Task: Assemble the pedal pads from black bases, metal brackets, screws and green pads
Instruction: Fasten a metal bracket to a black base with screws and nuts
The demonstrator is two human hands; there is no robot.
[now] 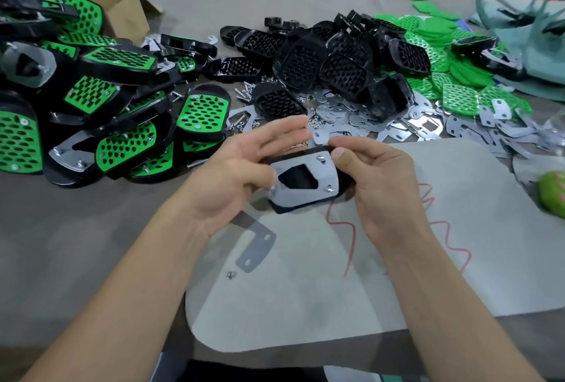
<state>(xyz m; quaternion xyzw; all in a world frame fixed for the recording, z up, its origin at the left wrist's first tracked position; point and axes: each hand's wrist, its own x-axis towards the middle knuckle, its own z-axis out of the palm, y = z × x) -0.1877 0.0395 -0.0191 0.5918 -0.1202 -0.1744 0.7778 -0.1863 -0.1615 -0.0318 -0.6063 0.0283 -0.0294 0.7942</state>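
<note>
Head view: right hand (379,179) grips the base (284,209) from 3 o'clock; left hand (232,173) pinches the screw (272,188) at 8 o'clock on the bracket (292,198).

The left hand (232,167) and right hand (379,173) are bare, as are the left forearm (122,283) and right forearm (443,290) down to the frame's lower corners, the right thumbnail (337,153) is short, and dark fabric (244,372), perhaps clothing, shows at bottom centre.

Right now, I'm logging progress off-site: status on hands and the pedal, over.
Left hand pinches the metal bracket, right hand grips the black base. Bracket sits on base, screws showing. Spare bracket and nut on mat beneath, nothing blocking.
</note>
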